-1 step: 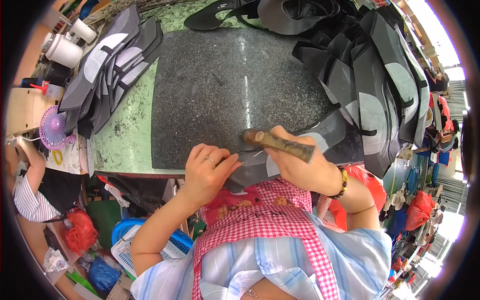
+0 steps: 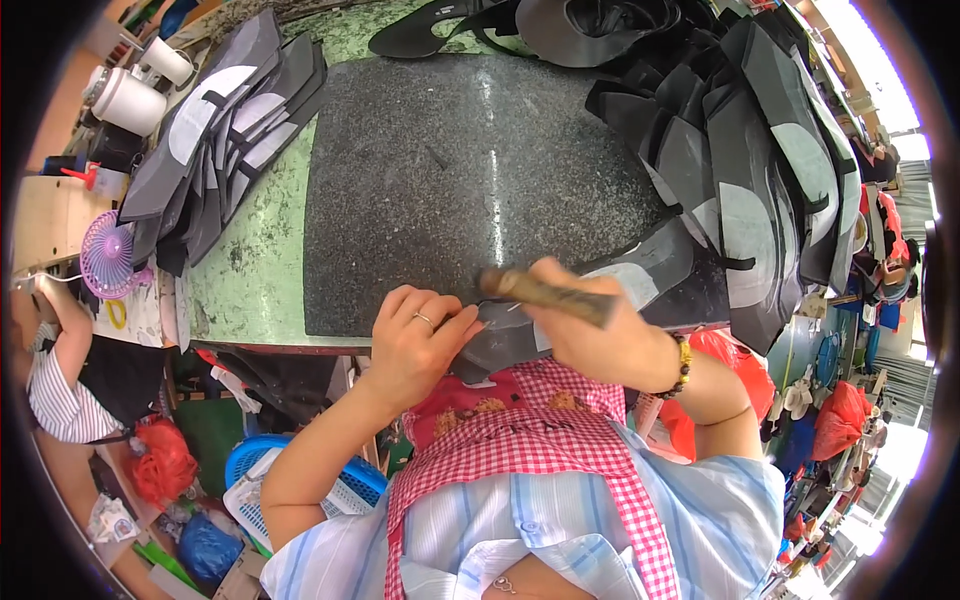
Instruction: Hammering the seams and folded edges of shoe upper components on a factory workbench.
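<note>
My right hand [image 2: 600, 340] is wrapped round the wooden handle of a hammer [image 2: 555, 296], with a beaded bracelet at the wrist. The hammer's dark end is low by the near edge of the black mat, close to my left fingertips. A dark grey flat cut piece [image 2: 665, 255] with a pale rounded patch lies along the mat's near right edge and under my right hand, part of it hidden. At its left end, my left hand [image 2: 425, 330] is closed, thumb and forefinger pinching the piece's edge. A ring is on one finger.
The black speckled mat [image 2: 400, 160] covers the middle of a worn green table [image 2: 255, 250]. Stacks of similar grey pieces stand at left [image 2: 205, 130] and right [image 2: 760, 190]; black curved pieces [image 2: 580, 30] lie at the back. A purple fan [image 2: 108, 255] and another person's arm [image 2: 70, 325] are at left.
The hammer and my right hand have shifted slightly left, and the handle lies a little flatter. My left hand holds the same place on the piece.
</note>
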`<state>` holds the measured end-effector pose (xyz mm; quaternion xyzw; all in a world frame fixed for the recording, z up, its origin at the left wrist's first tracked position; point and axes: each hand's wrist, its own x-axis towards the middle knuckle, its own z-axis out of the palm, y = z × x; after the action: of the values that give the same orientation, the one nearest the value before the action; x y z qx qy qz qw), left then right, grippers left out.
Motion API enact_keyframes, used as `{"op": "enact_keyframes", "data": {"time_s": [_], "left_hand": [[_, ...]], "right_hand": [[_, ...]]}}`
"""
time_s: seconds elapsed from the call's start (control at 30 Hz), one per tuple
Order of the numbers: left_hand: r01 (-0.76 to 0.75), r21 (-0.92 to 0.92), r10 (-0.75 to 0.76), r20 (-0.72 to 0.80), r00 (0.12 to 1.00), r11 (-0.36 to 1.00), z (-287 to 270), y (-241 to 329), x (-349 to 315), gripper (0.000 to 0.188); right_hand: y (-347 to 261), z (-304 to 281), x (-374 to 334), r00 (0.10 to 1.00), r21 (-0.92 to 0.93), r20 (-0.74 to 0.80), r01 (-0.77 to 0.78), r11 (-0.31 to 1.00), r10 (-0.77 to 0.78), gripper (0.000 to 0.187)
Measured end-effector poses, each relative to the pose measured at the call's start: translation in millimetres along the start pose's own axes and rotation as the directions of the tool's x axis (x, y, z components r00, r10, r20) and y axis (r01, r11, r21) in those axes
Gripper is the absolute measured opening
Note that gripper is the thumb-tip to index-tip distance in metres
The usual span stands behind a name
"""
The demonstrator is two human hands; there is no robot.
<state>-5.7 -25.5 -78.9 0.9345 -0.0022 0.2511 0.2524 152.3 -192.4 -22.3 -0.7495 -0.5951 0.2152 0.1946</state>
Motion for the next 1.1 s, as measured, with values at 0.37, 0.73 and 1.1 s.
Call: {"op": "enact_keyframes", "data": {"time_s": [0.37,0.73,1.1], "left_hand": [[-0.028,0.075,0.024,0.051,0.998,0.997,-6,3,12,0.024],[0.245,-0.225,-0.134,0.419,0.898,0.943,-27,-4,122,0.026],[0.447,0.742,-0.346,-0.303,0.888,0.499,-175,-245,70,0.041]], "right_hand": [[11,0,11,0.977,0.083,-0.2,0.098,0.992,-0.079,0.022],[8,-80,-110,0.7,0.645,-0.556,0.025,0.764,0.447,0.03],[41,-100,-176,0.099,0.655,-0.744,0.309,0.69,0.661,0.011]]}}
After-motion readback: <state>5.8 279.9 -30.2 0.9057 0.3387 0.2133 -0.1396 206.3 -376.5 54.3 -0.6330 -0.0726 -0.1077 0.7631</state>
